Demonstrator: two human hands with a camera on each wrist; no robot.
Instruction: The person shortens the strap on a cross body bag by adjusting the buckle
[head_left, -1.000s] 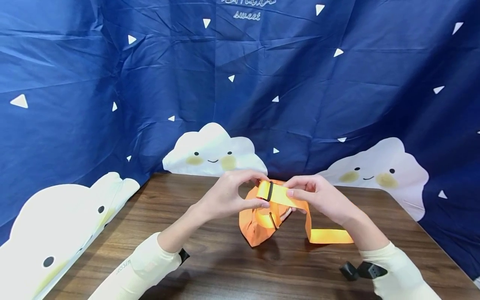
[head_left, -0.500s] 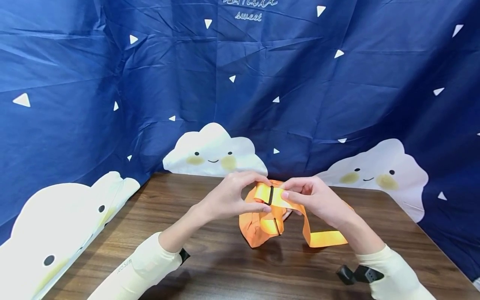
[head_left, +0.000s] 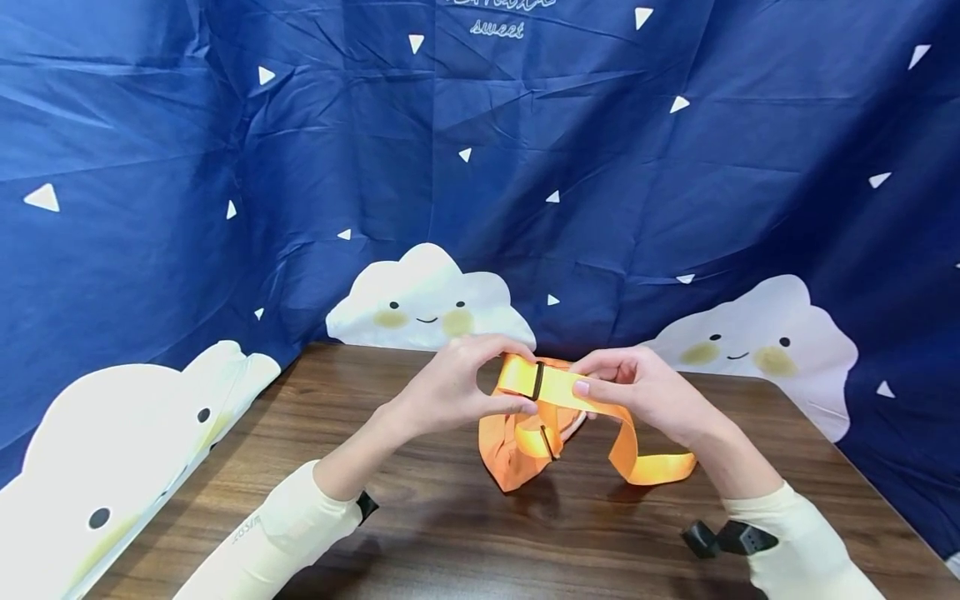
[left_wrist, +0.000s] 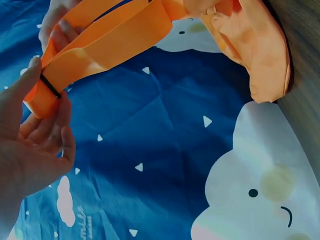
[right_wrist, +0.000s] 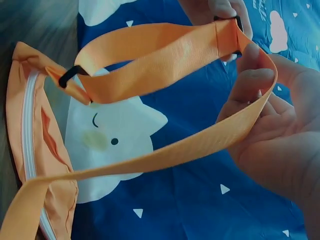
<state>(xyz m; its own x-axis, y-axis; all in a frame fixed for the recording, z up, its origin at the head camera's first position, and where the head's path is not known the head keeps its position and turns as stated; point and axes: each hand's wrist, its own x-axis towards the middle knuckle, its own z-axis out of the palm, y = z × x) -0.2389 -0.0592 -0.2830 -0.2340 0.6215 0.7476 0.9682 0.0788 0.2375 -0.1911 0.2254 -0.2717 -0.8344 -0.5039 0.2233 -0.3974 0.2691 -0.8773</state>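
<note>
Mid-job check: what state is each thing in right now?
Strap: looped, slack
Top buckle: threaded with strap
Low buckle: threaded with strap, unheld
Bag: creased
Zip: looks shut where visible
Left grip: pinching top buckle
Right grip: pinching strap

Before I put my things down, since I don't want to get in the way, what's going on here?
A person is handling the orange strap of a small orange bag. The left hand holds the strap at a black slider, and the right hand pinches it just beside that. Past the right hand, the strap drops loosely. The bag, with a white zipper, appears to rest on the wooden table.
</note>
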